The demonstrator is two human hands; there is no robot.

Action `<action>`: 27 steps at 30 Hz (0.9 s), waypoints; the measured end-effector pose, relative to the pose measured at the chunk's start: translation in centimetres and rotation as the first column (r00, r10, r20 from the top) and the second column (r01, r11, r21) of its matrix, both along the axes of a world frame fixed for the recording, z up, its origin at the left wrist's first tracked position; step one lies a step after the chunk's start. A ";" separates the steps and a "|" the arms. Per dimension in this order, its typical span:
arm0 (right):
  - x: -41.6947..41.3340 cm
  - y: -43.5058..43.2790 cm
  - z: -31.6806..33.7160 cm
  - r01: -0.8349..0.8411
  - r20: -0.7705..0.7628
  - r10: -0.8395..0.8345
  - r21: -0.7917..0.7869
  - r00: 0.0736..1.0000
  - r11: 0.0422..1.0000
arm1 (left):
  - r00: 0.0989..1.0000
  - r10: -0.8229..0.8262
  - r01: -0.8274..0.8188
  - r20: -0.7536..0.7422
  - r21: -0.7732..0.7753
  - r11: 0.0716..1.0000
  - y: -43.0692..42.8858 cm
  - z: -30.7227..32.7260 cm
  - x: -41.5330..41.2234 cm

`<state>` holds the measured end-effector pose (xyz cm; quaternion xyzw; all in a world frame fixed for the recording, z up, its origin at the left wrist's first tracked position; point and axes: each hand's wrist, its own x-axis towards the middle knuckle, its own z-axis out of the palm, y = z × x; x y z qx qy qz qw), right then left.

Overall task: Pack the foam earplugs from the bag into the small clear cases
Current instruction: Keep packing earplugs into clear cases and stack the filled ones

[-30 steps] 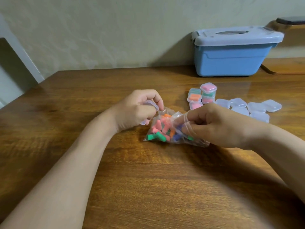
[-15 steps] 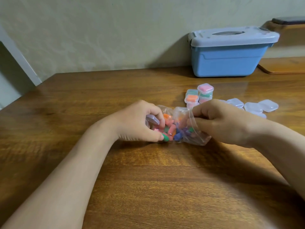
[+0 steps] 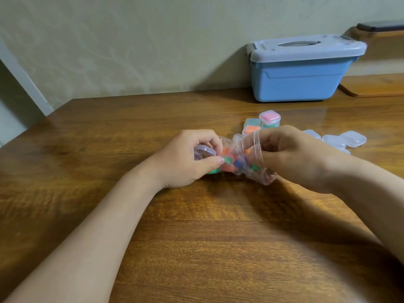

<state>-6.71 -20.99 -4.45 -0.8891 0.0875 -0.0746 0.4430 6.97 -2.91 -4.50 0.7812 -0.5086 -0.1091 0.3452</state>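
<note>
No readable text, label or number anywhere.

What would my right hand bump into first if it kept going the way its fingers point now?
The right hand reaches into the bag, so it would probably meet the loose earplugs first; the left hand lies beyond.

Left hand [image 3: 188, 158]: curled round a small clear case [image 3: 204, 153], thumb tip against a green earplug [image 3: 226, 160].
Right hand [image 3: 290, 154]: fingers curled, holding the bag [image 3: 262, 173] at its mouth, the plastic rim looped over them.
Bag contents: mixed earplugs [image 3: 229, 153] in orange, green, blue.
Filled cases [image 3: 270, 118]: stacked just behind the hands, pink on top.
Empty cases [image 3: 353, 138]: clustered to the right, lids closed.
Storage box [image 3: 301, 79]: blue, grey lid, against the wall.
Table [image 3: 196, 237]: brown wood, glossy.
</note>
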 end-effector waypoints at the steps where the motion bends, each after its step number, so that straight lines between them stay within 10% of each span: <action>1: -0.1 0.1 0.2 -0.012 0.015 0.012 0.012 1.000 1.000 | 1.000 0.011 -0.011 0.007 -0.012 1.000 -0.1 -0.1 -0.1; 27: -0.2 0.4 0.3 0.110 0.188 -0.094 -0.076 0.978 0.991 | 0.997 0.077 -0.076 0.026 -0.038 0.996 0.0 -0.1 0.4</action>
